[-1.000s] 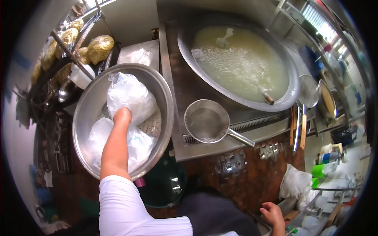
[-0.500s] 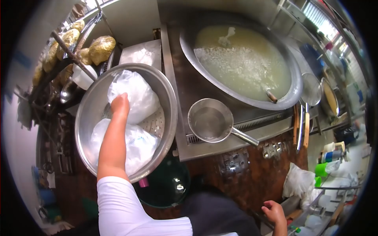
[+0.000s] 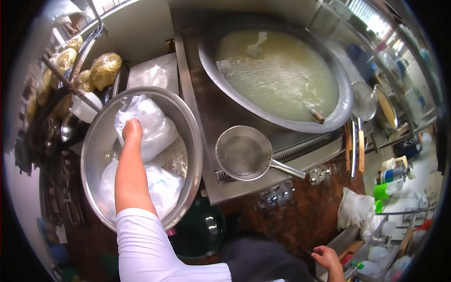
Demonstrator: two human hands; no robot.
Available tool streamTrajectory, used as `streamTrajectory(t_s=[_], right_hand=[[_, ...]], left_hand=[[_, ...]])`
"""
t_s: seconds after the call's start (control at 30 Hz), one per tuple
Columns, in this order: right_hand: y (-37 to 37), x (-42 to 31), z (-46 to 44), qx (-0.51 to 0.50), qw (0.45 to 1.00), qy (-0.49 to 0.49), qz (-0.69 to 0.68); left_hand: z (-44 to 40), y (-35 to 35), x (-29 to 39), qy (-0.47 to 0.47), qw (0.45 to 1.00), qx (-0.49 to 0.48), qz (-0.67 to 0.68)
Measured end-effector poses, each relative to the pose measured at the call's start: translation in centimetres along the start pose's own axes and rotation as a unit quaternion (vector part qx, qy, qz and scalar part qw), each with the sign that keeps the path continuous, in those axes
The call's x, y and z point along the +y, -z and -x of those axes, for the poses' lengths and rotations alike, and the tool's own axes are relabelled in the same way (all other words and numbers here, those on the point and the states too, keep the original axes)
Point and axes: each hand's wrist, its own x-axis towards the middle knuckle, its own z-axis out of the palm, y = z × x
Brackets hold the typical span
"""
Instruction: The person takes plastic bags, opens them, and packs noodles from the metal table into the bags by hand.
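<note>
My left hand [image 3: 132,130] is closed on the gathered top of a white plastic bag [image 3: 157,136]. The bag rests inside a wide metal colander [image 3: 196,160] with holes in its bottom. A second white plastic bag [image 3: 165,190] lies nearer to me in the same colander, partly covered by my forearm. What the bags contain cannot be made out. Low at the right, my right hand [image 3: 327,258] hangs away from the colander, its fingers loosely bent and apart, with nothing visible in them.
A large pot of cloudy liquid [image 3: 282,80] is set in the metal stove, with a saucepan [image 3: 244,152] in front. Strainers [image 3: 364,101] hang at right. Filled yellowish bags [image 3: 105,70] sit back left. A dark green tub [image 3: 199,230] stands below the colander.
The view has shifted, so the stove and pot appear further left. My left hand keeps its hold on the bag. The pot's liquid looks less frothy.
</note>
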Motion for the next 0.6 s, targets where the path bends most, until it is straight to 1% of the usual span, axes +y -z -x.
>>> streamTrajectory(t_s=[0.07, 0.1, 0.13, 0.2, 0.27, 0.3, 0.33, 0.4, 0.43, 0.47, 0.53, 0.57, 0.6], right_hand=[[0.3, -0.8, -0.3, -0.004, 1.000, -0.003, 0.014], [0.3, -0.9, -0.5, -0.009, 1.000, -0.002, 0.014], [0.4, -0.9, -0.7, 0.003, 1.000, 0.009, -0.002], [0.6, -1.3, -1.1, 0.015, 0.999, 0.021, -0.020], [0.9, -2.1, -1.2, 0.015, 0.999, 0.030, -0.028], [0.9, -2.2, -1.3, 0.009, 0.999, 0.030, -0.035], [0.8, -2.1, -1.4, 0.007, 0.999, 0.034, -0.034], [0.6, -1.9, -1.9, -0.005, 0.999, 0.042, -0.027], [0.5, -1.9, -2.1, -0.005, 0.999, 0.047, -0.025], [0.4, -1.9, -2.3, -0.002, 0.998, 0.059, -0.023], [0.4, -2.2, -2.3, 0.001, 0.997, 0.075, -0.021], [0.6, -2.8, -2.4, 0.009, 0.996, 0.086, -0.027], [0.9, -3.6, -2.4, 0.017, 0.995, 0.097, -0.035]], left_hand=[[1.4, 1.0, 0.2, 0.019, 0.992, 0.089, 0.086], [1.2, 0.8, -0.3, 0.025, 0.981, 0.171, 0.089], [1.2, 1.1, -1.1, 0.027, 0.981, 0.171, 0.084], [1.2, 2.4, -2.3, -0.043, 0.929, 0.351, 0.111], [2.7, 5.8, -2.5, -0.067, 0.898, 0.412, 0.142], [2.9, 7.0, -2.8, -0.094, 0.863, 0.478, 0.133], [3.5, 8.3, -3.0, -0.092, 0.863, 0.480, 0.130], [4.8, 11.0, -3.2, -0.031, 0.850, 0.432, 0.301], [5.2, 12.2, -3.4, -0.064, 0.816, 0.494, 0.293], [5.9, 13.3, -3.6, -0.061, 0.814, 0.498, 0.292], [7.8, 15.9, -3.3, -0.092, 0.736, 0.543, 0.394], [9.5, 17.0, -2.8, -0.110, 0.695, 0.488, 0.516], [11.5, 18.4, -1.6, -0.111, 0.693, 0.491, 0.517]])
